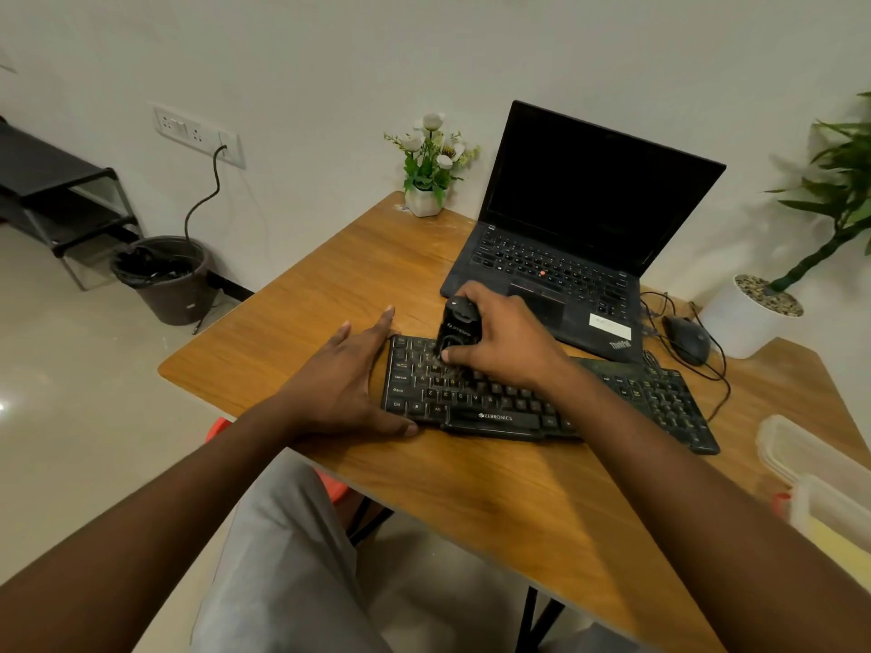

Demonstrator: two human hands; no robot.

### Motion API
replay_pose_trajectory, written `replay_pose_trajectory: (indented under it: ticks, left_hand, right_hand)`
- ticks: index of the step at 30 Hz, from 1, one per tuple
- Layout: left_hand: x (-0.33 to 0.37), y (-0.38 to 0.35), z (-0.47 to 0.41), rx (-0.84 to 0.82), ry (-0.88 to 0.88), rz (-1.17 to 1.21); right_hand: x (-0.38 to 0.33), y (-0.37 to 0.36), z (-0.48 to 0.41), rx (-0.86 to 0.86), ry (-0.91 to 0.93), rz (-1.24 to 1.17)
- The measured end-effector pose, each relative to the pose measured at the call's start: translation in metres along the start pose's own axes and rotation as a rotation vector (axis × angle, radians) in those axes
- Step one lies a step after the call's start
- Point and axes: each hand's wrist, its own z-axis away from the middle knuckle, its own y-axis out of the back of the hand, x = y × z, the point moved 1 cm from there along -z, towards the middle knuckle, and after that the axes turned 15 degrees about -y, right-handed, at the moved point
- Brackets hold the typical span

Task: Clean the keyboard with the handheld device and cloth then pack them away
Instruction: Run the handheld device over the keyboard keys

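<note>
A black keyboard (pixel 518 407) lies across the wooden table (pixel 330 285) in front of me. My right hand (pixel 504 337) grips a small black handheld device (pixel 457 329) that stands upright with its brush end down on the keys at the keyboard's left part. My left hand (pixel 349 374) lies flat against the keyboard's left edge, fingers straight and thumb along the front edge. No cloth is in plain view.
An open black laptop (pixel 579 238) sits behind the keyboard, with a wired mouse (pixel 686 339) to its right. A white flower pot (pixel 424 200) stands at the back. Clear plastic containers (pixel 820 478) sit at the right edge. A bin (pixel 169 280) stands on the floor to the left.
</note>
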Motion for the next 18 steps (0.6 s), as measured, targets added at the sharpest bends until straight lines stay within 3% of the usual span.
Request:
replay_pose_trajectory:
  ticks: [3,11,18]
  left_hand:
    - [-0.001,0.0,0.0,-0.008,0.001,0.004]
    - [0.002,0.0,0.0,-0.006,-0.001,-0.01]
    - [-0.001,-0.001,0.0,-0.001,-0.005,-0.002]
  right_hand:
    - [0.01,0.003,-0.001,0.016,-0.045,-0.059]
    - [0.007,0.006,0.025,-0.265,0.028,-0.103]
    - [0.035,0.022,0.037,-0.206,-0.032,-0.071]
